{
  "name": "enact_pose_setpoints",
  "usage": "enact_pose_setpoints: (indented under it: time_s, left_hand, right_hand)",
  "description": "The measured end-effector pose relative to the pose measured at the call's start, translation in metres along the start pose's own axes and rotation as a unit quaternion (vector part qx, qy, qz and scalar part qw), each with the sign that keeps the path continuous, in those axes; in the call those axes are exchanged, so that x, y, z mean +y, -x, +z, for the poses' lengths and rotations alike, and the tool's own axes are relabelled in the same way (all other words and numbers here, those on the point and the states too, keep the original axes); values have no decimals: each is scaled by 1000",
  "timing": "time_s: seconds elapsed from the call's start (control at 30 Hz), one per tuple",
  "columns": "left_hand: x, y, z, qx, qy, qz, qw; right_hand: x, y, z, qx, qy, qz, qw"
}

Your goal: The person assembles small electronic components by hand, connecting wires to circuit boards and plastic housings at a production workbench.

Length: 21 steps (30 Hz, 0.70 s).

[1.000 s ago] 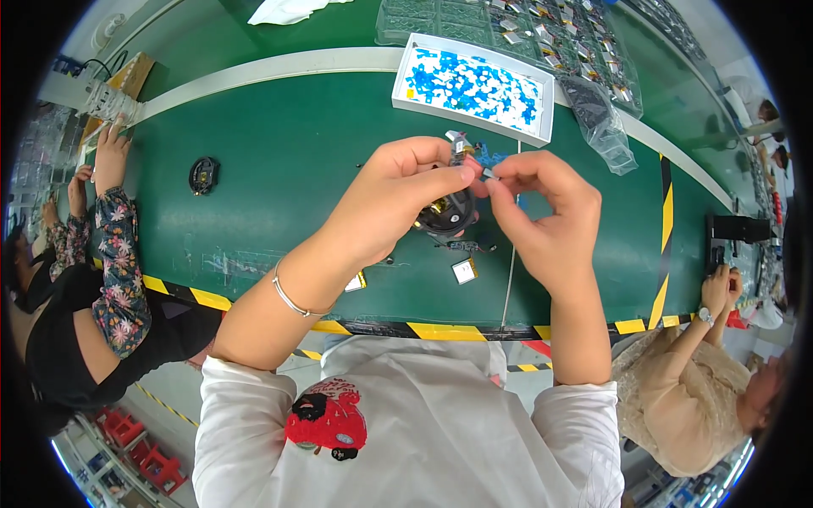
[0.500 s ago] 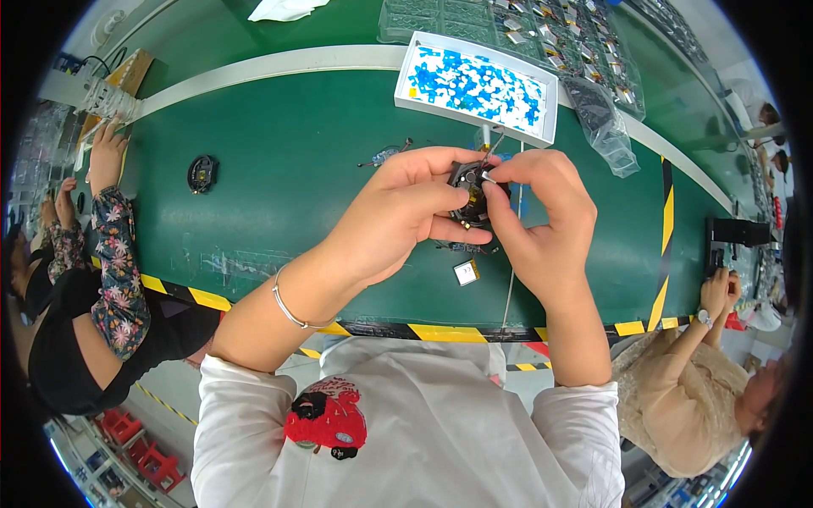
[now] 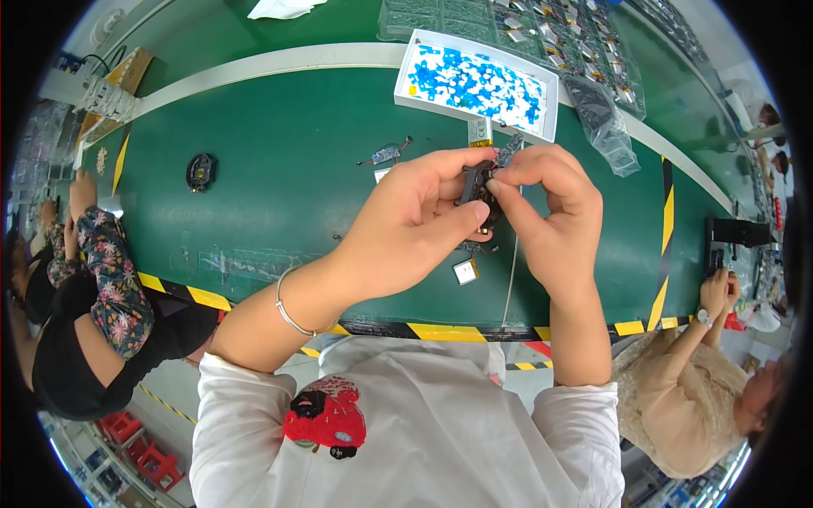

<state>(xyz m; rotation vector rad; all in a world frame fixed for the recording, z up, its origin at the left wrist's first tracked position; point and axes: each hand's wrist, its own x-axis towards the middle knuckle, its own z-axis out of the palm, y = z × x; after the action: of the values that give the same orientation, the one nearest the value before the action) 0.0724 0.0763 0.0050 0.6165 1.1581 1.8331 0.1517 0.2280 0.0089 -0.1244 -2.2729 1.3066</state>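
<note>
My left hand [image 3: 415, 224] is closed around a small black plastic housing [image 3: 476, 184], which is tilted on edge above the green table. At its upper right side my right hand [image 3: 555, 203] pinches with thumb and forefinger; what sits between those fingertips is hidden. A small circuit board with wires [image 3: 509, 151] sticks up just beyond the fingertips. Behind the hands lies a silver battery [image 3: 479, 131] with a yellow edge. Another battery [image 3: 465, 271] rests in front of them. A second circuit board [image 3: 386, 153] is left of the housing on the table.
A white box [image 3: 406, 95] of blue and white small pieces stands at the back. Beside it are clear trays of parts [image 3: 542, 38] and a plastic bag [image 3: 603, 123]. A similar black housing [image 3: 201, 172] lies to the left. People work at both sides.
The housing has turned from facing up to standing on edge in my left hand. The circuit board now shows above my right fingertips. The neighbour's arm at left has drawn back.
</note>
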Motion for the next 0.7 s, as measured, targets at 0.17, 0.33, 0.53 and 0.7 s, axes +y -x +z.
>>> enact_pose_setpoints:
  time_s: [0.17,0.33,0.53,0.7]
  left_hand:
    - [-1,1,3,-3,-37,16,999]
    - [-2,3,4,17,-81,27,996]
    - [2,0,1,35,-104,-22,994]
    - [7,-7,-12,17,129,-97,987]
  right_hand:
    - [2,2,-2,-6,-72,63,995]
    - [9,-2,-6,-43,-160,112,980]
    - [14,-6,-7,-77,-205,172,961]
    - [-1,-4,-13,-112,-267,137,947]
